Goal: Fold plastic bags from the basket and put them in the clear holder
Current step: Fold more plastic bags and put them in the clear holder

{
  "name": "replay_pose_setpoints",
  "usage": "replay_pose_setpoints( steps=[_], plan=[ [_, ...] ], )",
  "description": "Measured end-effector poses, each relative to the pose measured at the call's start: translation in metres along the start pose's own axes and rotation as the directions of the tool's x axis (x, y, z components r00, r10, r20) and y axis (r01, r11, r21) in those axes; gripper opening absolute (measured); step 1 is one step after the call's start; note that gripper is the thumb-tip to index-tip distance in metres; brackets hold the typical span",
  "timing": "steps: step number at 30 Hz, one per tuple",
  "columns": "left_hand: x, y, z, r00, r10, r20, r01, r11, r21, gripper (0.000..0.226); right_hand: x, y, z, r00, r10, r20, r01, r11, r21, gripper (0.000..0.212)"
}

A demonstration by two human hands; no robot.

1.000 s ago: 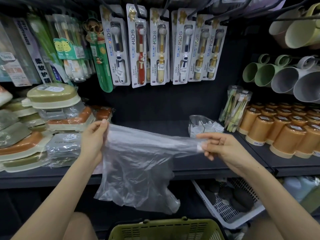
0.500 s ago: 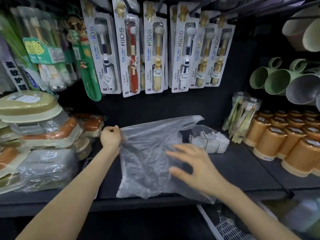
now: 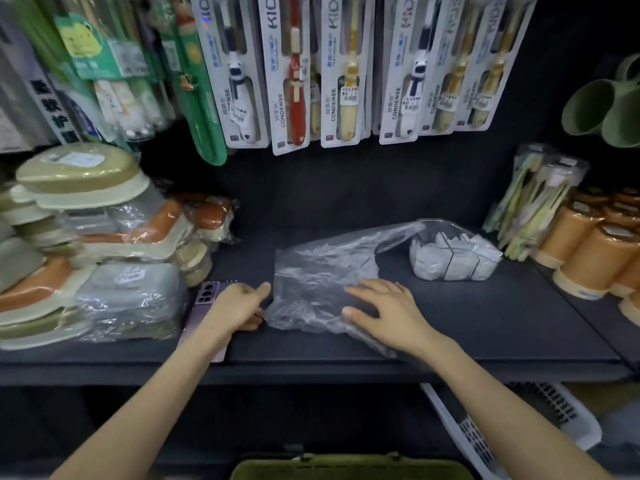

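A clear plastic bag point(image 3: 318, 271) lies spread on the dark shelf point(image 3: 485, 320), one handle trailing back towards the clear holder point(image 3: 450, 251), which holds several folded white bags. My left hand point(image 3: 239, 306) holds the bag's left edge, fingers curled at it. My right hand point(image 3: 384, 313) lies flat on the bag's near right part, fingers spread and straight. The green basket point(image 3: 349, 467) shows only its rim at the bottom edge.
Wrapped soap dishes point(image 3: 104, 244) are stacked on the left, with a purple phone point(image 3: 207, 296) beside them under my left wrist. Orange cups point(image 3: 595, 251) stand on the right. Toothbrush packs point(image 3: 339, 71) hang above. A white basket point(image 3: 512, 427) sits lower right.
The bag, held up stretched between both hands a second ago, now lies on the shelf. My right hand let go of its edge and came down flat on it; my left lowered with the edge.
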State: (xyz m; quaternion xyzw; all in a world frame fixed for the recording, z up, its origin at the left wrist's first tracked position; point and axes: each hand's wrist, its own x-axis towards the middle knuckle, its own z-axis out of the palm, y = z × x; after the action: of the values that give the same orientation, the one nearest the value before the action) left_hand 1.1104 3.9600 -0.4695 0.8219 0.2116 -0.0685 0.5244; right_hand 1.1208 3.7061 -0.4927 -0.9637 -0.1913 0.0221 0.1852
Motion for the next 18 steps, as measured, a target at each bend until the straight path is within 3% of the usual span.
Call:
replay_pose_setpoints(
  steps=[6,9,11,15,17,18],
  plan=[
    [-0.009,-0.021,0.011,0.995,0.081,-0.062,-0.084,0.995,-0.048,0.019,-0.043,0.013,-0.027,0.941,0.051,-0.336,0.001,0.988,0.152,0.068],
    [-0.014,-0.021,0.018,0.984,0.144,-0.109,-0.151,0.986,-0.065,0.003,-0.075,0.030,-0.032,0.944,0.131,-0.304,-0.093,0.986,0.136,0.079],
    [-0.017,-0.020,0.021,0.978,0.169,-0.124,-0.179,0.981,-0.076,0.006,-0.092,0.037,-0.033,0.954,0.194,-0.228,-0.166,0.977,0.136,0.085],
    [-0.017,-0.021,0.021,0.970,0.190,-0.152,-0.207,0.973,-0.106,0.007,-0.102,0.046,-0.021,0.957,0.257,-0.133,-0.254,0.966,0.046,0.053],
    [-0.016,-0.024,0.017,0.973,0.166,-0.158,-0.189,0.971,-0.146,0.007,-0.101,0.047,-0.017,0.936,0.307,-0.172,-0.262,0.934,0.242,0.014],
    [-0.015,-0.025,0.015,0.976,0.144,-0.160,-0.172,0.969,-0.178,0.007,-0.100,0.045,-0.019,0.919,0.360,-0.164,-0.273,0.877,0.396,0.007]
  ],
)
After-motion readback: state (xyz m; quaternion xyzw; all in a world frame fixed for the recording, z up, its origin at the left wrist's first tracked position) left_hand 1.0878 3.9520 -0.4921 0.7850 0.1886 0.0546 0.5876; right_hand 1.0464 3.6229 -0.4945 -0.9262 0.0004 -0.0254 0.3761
